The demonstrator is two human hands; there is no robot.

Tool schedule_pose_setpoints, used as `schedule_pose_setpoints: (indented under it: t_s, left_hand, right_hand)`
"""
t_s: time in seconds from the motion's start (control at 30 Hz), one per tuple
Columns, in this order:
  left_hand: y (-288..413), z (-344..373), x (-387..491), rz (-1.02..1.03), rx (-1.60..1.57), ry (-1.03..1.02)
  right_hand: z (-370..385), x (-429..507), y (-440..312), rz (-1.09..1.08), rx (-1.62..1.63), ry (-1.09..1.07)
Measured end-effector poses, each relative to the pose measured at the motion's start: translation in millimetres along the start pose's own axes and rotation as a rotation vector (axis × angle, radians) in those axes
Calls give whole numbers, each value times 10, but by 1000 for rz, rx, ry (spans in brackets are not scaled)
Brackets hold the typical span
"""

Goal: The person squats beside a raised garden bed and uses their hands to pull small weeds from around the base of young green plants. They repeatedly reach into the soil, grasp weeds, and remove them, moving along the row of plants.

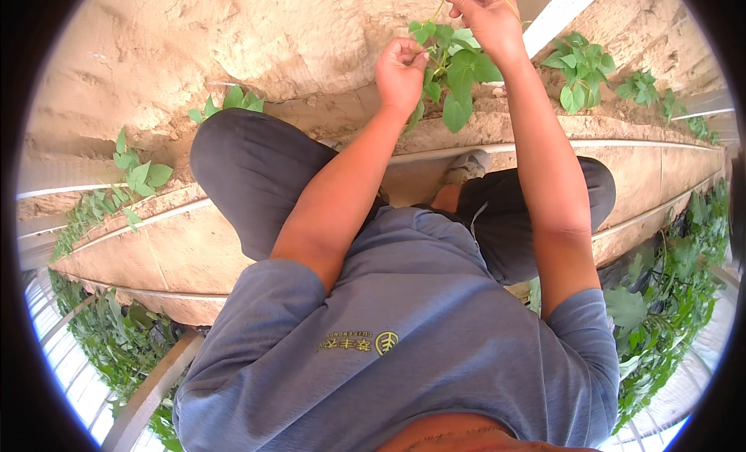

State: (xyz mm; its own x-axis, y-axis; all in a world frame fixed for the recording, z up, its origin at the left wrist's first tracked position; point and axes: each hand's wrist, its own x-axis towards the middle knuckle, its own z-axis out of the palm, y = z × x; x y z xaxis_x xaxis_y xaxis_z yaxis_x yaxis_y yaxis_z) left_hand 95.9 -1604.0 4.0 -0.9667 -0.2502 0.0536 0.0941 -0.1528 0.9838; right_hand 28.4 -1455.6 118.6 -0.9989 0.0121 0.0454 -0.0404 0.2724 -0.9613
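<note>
A young broad-leaved vine plant (463,73) grows from the soil before me, close to the earthen wall. My left hand (403,67) is at its left side, thumb and fingertips pinched together on a thin stem beside small leaves. Higher up, at the top rim of the view, my right hand (488,12) has its thumb and fingers closed on a slender vine tip (438,10). A yellowish-green strand (510,3) also runs over the back of that hand. The fingertips of the right hand are partly cut off by the picture's edge.
A rough earthen wall (262,38) rises ahead, with a pale post (559,21) at right. More young plants (577,70) (140,175) line its foot. My bent knees straddle a paved path (635,166) with raised edges. Dense leafy crops (676,283) stand behind on both sides.
</note>
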Motion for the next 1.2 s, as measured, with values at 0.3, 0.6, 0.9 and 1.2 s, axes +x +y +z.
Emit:
schedule_pose_setpoints:
  t_s: [0.3, 0.6, 0.9, 1.2]
  left_hand:
    - [-211, -122, 415, -190, -420, 150]
    - [-75, -83, 821, -518, -400, -33]
    - [57, 267, 924, -405, -175, -261]
    - [115, 565, 835, -13, 161, -432]
  right_hand:
    - [124, -85, -669, -641, -589, -245]
    - [104, 362, -1465, -296, -594, -144]
    - [-222, 473, -560, -310, -97, 127]
    - [-415, 660, 264, 188, -220, -236]
